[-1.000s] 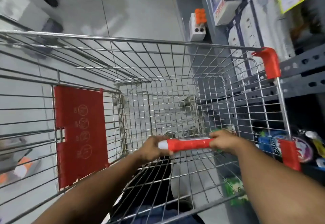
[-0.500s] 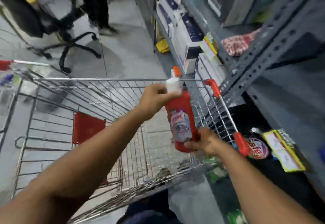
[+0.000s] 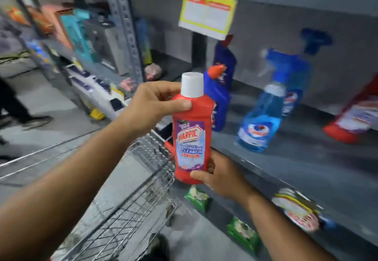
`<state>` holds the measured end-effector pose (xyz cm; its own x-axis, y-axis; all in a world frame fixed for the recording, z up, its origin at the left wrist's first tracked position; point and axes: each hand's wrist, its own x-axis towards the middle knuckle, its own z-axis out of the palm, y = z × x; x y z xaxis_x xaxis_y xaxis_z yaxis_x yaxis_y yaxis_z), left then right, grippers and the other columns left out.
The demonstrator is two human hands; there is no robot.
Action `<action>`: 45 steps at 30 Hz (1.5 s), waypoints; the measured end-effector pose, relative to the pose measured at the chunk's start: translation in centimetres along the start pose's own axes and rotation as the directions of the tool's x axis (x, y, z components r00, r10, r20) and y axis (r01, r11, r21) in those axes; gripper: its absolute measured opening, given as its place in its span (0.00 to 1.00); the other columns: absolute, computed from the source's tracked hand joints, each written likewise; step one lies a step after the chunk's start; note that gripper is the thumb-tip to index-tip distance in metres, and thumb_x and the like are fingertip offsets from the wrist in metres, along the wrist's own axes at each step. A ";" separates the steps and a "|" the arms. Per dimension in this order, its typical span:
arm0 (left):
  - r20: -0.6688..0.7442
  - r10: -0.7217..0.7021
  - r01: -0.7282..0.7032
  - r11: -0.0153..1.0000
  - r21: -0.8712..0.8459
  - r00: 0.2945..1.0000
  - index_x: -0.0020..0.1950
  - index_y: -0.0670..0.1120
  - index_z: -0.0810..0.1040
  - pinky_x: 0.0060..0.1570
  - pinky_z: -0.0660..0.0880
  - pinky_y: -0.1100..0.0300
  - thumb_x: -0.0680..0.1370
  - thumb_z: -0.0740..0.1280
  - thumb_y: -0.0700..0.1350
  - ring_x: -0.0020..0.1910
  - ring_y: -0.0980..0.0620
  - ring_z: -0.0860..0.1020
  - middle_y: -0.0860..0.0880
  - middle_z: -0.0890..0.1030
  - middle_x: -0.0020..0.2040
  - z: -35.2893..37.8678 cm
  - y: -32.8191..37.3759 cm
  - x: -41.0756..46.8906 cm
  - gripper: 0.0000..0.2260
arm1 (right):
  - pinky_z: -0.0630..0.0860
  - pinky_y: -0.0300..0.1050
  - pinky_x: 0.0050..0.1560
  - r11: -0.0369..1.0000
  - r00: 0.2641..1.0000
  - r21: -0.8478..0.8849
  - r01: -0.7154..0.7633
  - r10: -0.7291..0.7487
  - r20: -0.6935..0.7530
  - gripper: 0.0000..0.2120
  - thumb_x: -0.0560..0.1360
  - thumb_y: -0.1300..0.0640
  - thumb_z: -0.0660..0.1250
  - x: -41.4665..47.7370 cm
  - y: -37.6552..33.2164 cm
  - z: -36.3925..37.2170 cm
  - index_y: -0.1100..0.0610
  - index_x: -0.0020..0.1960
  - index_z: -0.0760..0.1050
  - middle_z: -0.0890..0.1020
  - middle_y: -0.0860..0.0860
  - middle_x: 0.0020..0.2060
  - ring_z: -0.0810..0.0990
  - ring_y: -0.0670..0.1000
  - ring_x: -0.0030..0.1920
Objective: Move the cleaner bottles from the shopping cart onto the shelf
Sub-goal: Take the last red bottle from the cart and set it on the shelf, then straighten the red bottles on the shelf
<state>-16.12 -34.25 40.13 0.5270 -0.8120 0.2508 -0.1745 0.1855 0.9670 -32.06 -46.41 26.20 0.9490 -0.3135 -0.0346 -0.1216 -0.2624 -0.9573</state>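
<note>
A red cleaner bottle point(image 3: 192, 138) with a white cap and a Harpic label stands upright in the air, just in front of the grey shelf point(image 3: 306, 170). My left hand point(image 3: 151, 105) grips its neck below the cap. My right hand point(image 3: 221, 176) cups its base from the right. The wire shopping cart point(image 3: 131, 199) lies below and to the left of the bottle; the part of the basket in view holds nothing.
On the shelf stand a blue bottle with an orange cap point(image 3: 217, 99), a light blue spray bottle point(image 3: 263, 115) and a red bottle point(image 3: 356, 115) at the right edge. A yellow price sign point(image 3: 208, 13) hangs above. Green packets point(image 3: 243, 234) sit on the lower level. A person's legs point(image 3: 16, 105) are at far left.
Both hands lifted the red bottle out of the cart and brought it up and to the right, toward the shelf. The view has swung from the cart to the shelf.
</note>
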 end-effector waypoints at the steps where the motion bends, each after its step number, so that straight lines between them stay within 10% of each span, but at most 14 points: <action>1: 0.064 0.014 -0.012 1.000 -0.021 0.998 0.53 0.44 0.83 0.45 0.80 0.62 0.67 0.72 0.35 0.43 0.54 0.83 0.51 0.87 0.44 4.2 0.2 1.1 0.15 | 0.80 0.40 0.55 1.000 0.994 -0.017 -0.019 0.017 -0.111 0.23 0.63 0.52 0.74 -2.9 0.8 -3.0 0.33 0.54 0.75 0.84 0.33 0.50 0.83 0.39 0.51; 8: 0.293 0.045 -0.013 0.994 -0.112 0.955 0.58 0.44 0.79 0.51 0.80 0.59 0.69 0.71 0.29 0.45 0.55 0.81 0.53 0.86 0.44 20.1 -0.9 4.3 0.20 | 0.68 0.19 0.46 0.969 0.847 -0.223 -0.102 -0.033 -0.530 0.22 0.67 0.49 0.70 -12.0 5.7 -13.2 0.33 0.57 0.68 0.77 0.25 0.46 0.76 0.27 0.48; 13: 0.360 0.066 -0.033 0.995 -0.098 0.931 0.62 0.34 0.75 0.62 0.74 0.46 0.71 0.69 0.29 0.53 0.47 0.77 0.37 0.80 0.57 29.9 -1.0 5.8 0.19 | 0.71 0.34 0.57 0.972 0.749 -0.199 -0.128 -0.036 -0.662 0.23 0.72 0.55 0.69 -15.4 9.1 -18.5 0.46 0.64 0.65 0.79 0.35 0.56 0.77 0.34 0.56; 18: 0.311 0.015 0.031 0.989 -0.144 0.950 0.63 0.33 0.73 0.64 0.72 0.38 0.72 0.70 0.29 0.54 0.43 0.77 0.30 0.77 0.61 33.2 -1.7 6.8 0.20 | 0.63 0.18 0.53 0.964 0.742 -0.211 -0.164 -0.020 -0.670 0.29 0.72 0.52 0.67 -16.7 9.4 -21.3 0.24 0.60 0.59 0.72 0.23 0.56 0.70 0.24 0.57; 24: 0.324 0.056 -0.029 0.996 -0.087 0.944 0.66 0.38 0.72 0.63 0.73 0.38 0.71 0.73 0.34 0.58 0.44 0.78 0.37 0.78 0.62 32.9 -2.8 7.1 0.24 | 0.69 0.36 0.64 0.964 0.740 -0.197 -0.177 -0.001 -0.672 0.32 0.73 0.49 0.68 -17.3 9.3 -21.2 0.44 0.73 0.57 0.73 0.38 0.65 0.73 0.36 0.64; 28: 0.047 0.399 -0.392 0.863 0.317 0.916 0.55 0.49 0.73 0.56 0.75 0.54 0.71 0.73 0.52 0.53 0.51 0.76 0.53 0.75 0.52 31.4 -5.2 3.3 0.17 | 0.71 0.37 0.62 0.970 0.457 -0.177 -0.166 -0.084 -0.886 0.33 0.72 0.42 0.67 -21.5 9.3 -18.6 0.50 0.73 0.62 0.76 0.44 0.61 0.75 0.40 0.62; 31: 0.331 0.517 -0.595 0.776 0.209 0.790 0.53 0.49 0.73 0.57 0.70 0.64 0.74 0.69 0.50 0.55 0.55 0.74 0.52 0.75 0.52 32.9 -7.0 -0.4 0.11 | 0.74 0.44 0.57 0.942 0.090 -0.262 -0.211 -0.248 -0.965 0.18 0.74 0.51 0.66 -26.9 9.8 -18.8 0.47 0.63 0.71 0.77 0.53 0.54 0.78 0.52 0.55; 33: 0.593 0.338 -0.506 0.851 0.138 0.730 0.65 0.49 0.70 0.67 0.64 0.67 0.78 0.65 0.47 0.66 0.59 0.69 0.53 0.72 0.64 36.0 -8.2 -1.8 0.16 | 0.73 0.46 0.60 0.951 -0.068 -0.170 -0.259 -0.194 -0.979 0.21 0.72 0.62 0.64 -29.7 10.2 -21.1 0.46 0.62 0.70 0.75 0.58 0.58 0.76 0.56 0.57; 36: 0.705 -0.078 -0.121 0.966 0.227 0.705 0.77 0.46 0.52 0.75 0.51 0.65 0.80 0.61 0.43 0.76 0.57 0.53 0.52 0.56 0.77 41.9 -8.7 -2.5 0.28 | 0.66 0.53 0.69 0.958 0.085 -0.008 -0.287 0.017 -0.996 0.33 0.72 0.75 0.60 -30.7 9.9 -24.8 0.56 0.73 0.60 0.69 0.57 0.69 0.69 0.57 0.69; 38: 0.691 -0.207 0.096 0.976 0.197 0.693 0.77 0.45 0.52 0.76 0.57 0.51 0.78 0.60 0.36 0.76 0.48 0.60 0.46 0.60 0.77 45.2 -8.7 -2.5 0.30 | 0.65 0.45 0.68 0.949 0.268 -0.026 -0.314 0.062 -0.961 0.36 0.70 0.77 0.59 -30.0 9.6 -25.8 0.54 0.73 0.59 0.71 0.49 0.68 0.70 0.50 0.69; 41: 0.648 -0.230 0.128 0.971 0.201 0.726 0.76 0.46 0.53 0.72 0.64 0.47 0.72 0.60 0.32 0.71 0.47 0.67 0.43 0.67 0.73 46.9 -9.9 -3.0 0.34 | 0.69 0.30 0.57 0.952 0.466 -0.066 -0.298 0.085 -0.881 0.38 0.67 0.75 0.59 -28.7 10.0 -25.7 0.46 0.70 0.58 0.74 0.38 0.60 0.75 0.31 0.58; 45: 0.631 -0.257 0.122 0.961 0.249 0.732 0.76 0.58 0.48 0.66 0.71 0.51 0.66 0.58 0.39 0.66 0.53 0.72 0.51 0.70 0.72 46.7 -11.4 -3.2 0.41 | 0.70 0.24 0.52 0.954 0.481 -0.045 -0.298 0.109 -0.870 0.39 0.63 0.66 0.58 -28.5 11.0 -26.3 0.49 0.74 0.57 0.75 0.39 0.58 0.74 0.27 0.54</action>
<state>-54.64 -59.59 26.22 -0.0938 -0.9913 -0.0921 -0.3100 -0.0589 0.9489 -68.10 -64.40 24.22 0.1895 -0.9734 0.1284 -0.4118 -0.1976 -0.8896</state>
